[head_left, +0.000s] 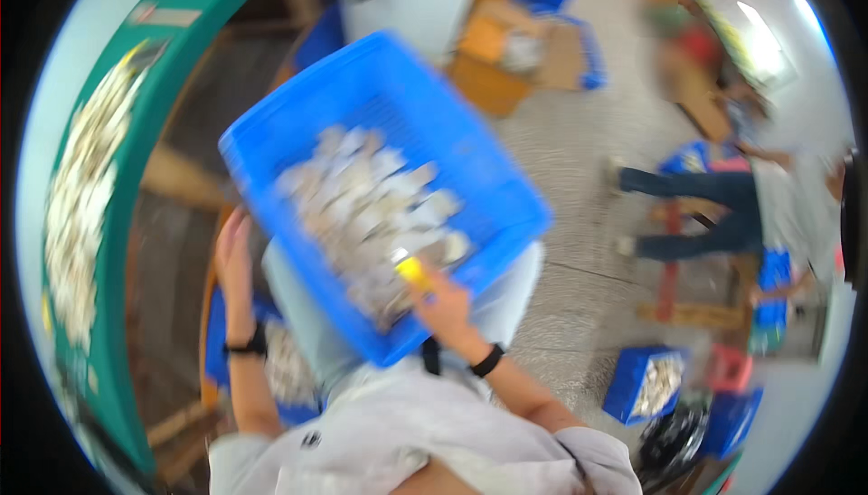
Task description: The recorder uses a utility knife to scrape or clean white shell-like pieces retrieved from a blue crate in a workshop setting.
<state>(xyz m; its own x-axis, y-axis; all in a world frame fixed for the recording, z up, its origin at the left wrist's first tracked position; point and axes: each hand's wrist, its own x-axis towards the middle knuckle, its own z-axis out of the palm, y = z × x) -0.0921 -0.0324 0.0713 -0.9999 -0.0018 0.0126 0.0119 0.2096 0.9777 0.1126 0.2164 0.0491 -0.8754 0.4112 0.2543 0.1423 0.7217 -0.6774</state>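
Observation:
A blue plastic crate (476, 142) rests tilted across my lap. Inside lies a heap of thin, pale, flat pieces (366, 201), whitish and tan. My right hand (445, 312) reaches over the crate's near right side, its fingers closed round a small yellow-handled tool (410, 269) with a short light tip; its exact kind is blurred. The tip is over the pieces. My left hand (234, 255) is raised just outside the crate's left wall, fingers stretched upward and holding nothing visible. Whether it touches the wall I cannot tell.
Left, a green-edged bench (163, 147) carries a long pile of pale pieces (86, 197). Another blue crate with pieces (287, 368) sits low beside my left forearm. An open cardboard box (502, 43) stands ahead. At right are a person (755, 197) and a filled blue bin (657, 385).

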